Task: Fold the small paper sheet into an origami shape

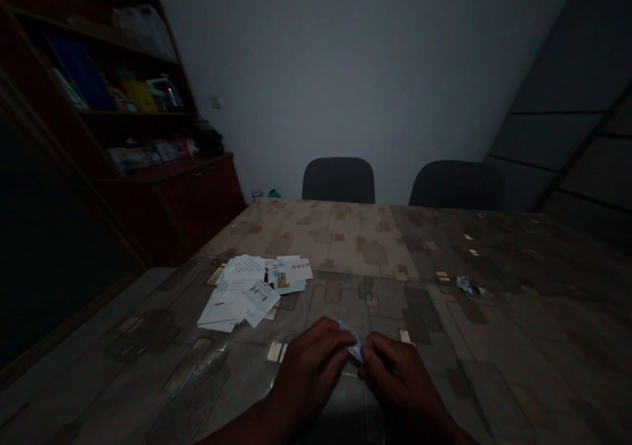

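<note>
Both my hands meet low in the middle of the view, just above the near part of the table. Between them shows a small piece of crumpled, pale paper (pixel 351 341). My left hand (pixel 316 359) has its fingers closed on the paper's left side. Curled into a pinch, my right hand (pixel 390 369) grips its right end. Much of the paper is hidden by the fingers. To the left of my hands lies a loose pile of white printed cards or papers (pixel 241 293), spread over one another. Off to the right rests a small crumpled paper scrap (pixel 464 286).
A patterned cloth covers the table (pixel 355 234). Beyond its far edge stand two dark chairs, one in the middle (pixel 338 180) and one on the right (pixel 457 185). A wooden cabinet (pixel 192 195) with filled shelves is at the left. The room is dim.
</note>
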Motion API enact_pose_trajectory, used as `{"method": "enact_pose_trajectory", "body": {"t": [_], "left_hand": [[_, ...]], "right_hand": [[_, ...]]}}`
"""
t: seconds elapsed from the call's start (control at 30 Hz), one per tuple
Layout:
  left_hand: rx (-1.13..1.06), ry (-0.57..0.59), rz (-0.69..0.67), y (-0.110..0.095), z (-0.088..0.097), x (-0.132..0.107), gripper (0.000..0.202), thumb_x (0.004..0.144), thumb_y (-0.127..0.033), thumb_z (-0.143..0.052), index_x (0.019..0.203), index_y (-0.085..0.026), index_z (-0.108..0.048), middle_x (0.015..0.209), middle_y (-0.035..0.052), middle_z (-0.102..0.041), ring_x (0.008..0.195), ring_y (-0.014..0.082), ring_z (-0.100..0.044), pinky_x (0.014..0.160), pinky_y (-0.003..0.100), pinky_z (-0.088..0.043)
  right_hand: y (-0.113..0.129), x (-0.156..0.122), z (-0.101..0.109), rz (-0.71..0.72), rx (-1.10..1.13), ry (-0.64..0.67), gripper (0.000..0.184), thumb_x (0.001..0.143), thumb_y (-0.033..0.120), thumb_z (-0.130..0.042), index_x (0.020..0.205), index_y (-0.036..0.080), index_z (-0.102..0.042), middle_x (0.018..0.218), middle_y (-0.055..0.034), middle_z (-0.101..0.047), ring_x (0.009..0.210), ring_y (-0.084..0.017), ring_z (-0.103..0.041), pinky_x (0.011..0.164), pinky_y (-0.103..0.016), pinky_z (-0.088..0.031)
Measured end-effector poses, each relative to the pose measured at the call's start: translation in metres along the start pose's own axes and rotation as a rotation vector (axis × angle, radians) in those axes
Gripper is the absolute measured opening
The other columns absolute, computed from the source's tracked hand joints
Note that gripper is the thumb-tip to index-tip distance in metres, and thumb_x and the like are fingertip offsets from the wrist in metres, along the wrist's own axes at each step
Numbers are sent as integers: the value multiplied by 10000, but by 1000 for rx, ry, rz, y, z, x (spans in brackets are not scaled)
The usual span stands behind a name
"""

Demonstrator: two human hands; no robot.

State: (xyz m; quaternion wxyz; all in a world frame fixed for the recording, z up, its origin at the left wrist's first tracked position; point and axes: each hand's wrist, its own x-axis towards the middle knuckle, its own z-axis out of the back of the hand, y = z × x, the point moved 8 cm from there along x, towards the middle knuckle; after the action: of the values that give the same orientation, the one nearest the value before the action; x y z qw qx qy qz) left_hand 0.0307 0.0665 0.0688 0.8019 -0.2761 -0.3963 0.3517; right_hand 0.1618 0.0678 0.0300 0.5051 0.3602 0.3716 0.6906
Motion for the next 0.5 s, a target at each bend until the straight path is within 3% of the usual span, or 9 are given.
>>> {"method": "enact_pose_trajectory", "body": {"t": [0.33,0.5], "left_hand": [[-136,-9,145,11,-3,3,101,778,-135,-643,691,-170,-604,722,12,-579,695,155,-569,636,230,-406],[-132,-38,183,13,1,3,86,762,-96,-635,785,-168,-674,735,13,-601,684,151,-579,643,229,-415]], "right_hand": [[-5,-1,2,-54,92,-10,349,914,399,-448,632,193,-459,578,48,-427,546,-112,-403,513,-225,-270],[-5,-1,-2,-47,132,16,394,914,461,-461,641,183,-512,569,34,-501,526,-111,-428,504,-223,-282]]}}
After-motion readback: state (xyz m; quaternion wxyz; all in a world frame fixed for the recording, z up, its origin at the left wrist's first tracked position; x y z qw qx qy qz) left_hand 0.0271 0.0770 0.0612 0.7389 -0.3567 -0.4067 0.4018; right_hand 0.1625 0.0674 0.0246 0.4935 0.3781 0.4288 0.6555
